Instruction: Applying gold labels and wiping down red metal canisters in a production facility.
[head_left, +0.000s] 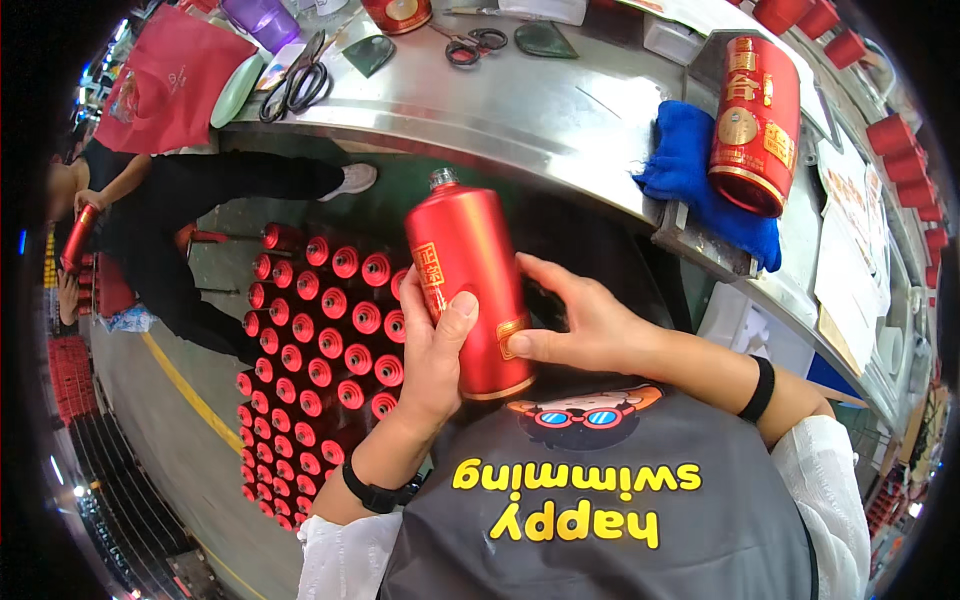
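Observation:
A glossy red bottle (pixel 472 260) with gold markings and a bare threaded neck stands nearly upright in front of me, tilted slightly left. My left hand (pixel 437 345) wraps its lower left side, thumb pressed on the front. From the right, my right hand (pixel 585 315) holds the bottle too, thumb on the small gold label near its base and fingers behind its side. On the metal workbench to the right, another red bottle (pixel 752 125) with gold print lies on a blue cloth (pixel 690 170).
Rows of red bottles (pixel 320 340) stand on the floor at my left. On the bench are black-handled scissors (pixel 297 88), a second pair (pixel 470 45), a dark green piece (pixel 545 40) and a red bag (pixel 170 75). A co-worker (pixel 190 200) at far left holds a red bottle.

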